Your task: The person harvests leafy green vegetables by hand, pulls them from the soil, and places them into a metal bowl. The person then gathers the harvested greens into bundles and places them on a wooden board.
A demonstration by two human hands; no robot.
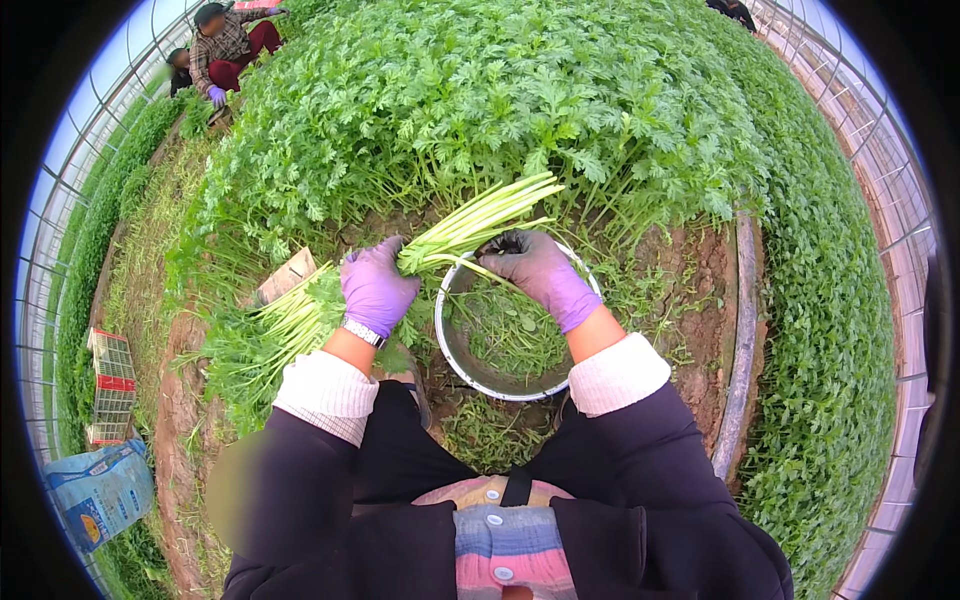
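My left hand [381,285], in a purple glove, grips a bunch of leafy greens [480,221] that look like garland chrysanthemum. Its pale cut stems point up and to the right, and leaves hang below my fist. My right hand [532,274], gloved with soil-darkened fingers, curls at a thin stem [457,261] sticking out from the bunch; its fingertips are partly hidden. Beneath that hand stands a round metal-rimmed bucket [444,341] with leaf and stem trimmings [514,334] inside. Left of my left hand lies a pile of cut greens [262,349], stems towards the upper right.
Dense growing greens [510,97] rise ahead. A wooden block or board [287,276] lies beside the pile. On the right, a pipe [741,330] runs along the soil. Plastic crates [112,386] and a blue bag [105,487] sit far left. A person [225,52] crouches at upper left.
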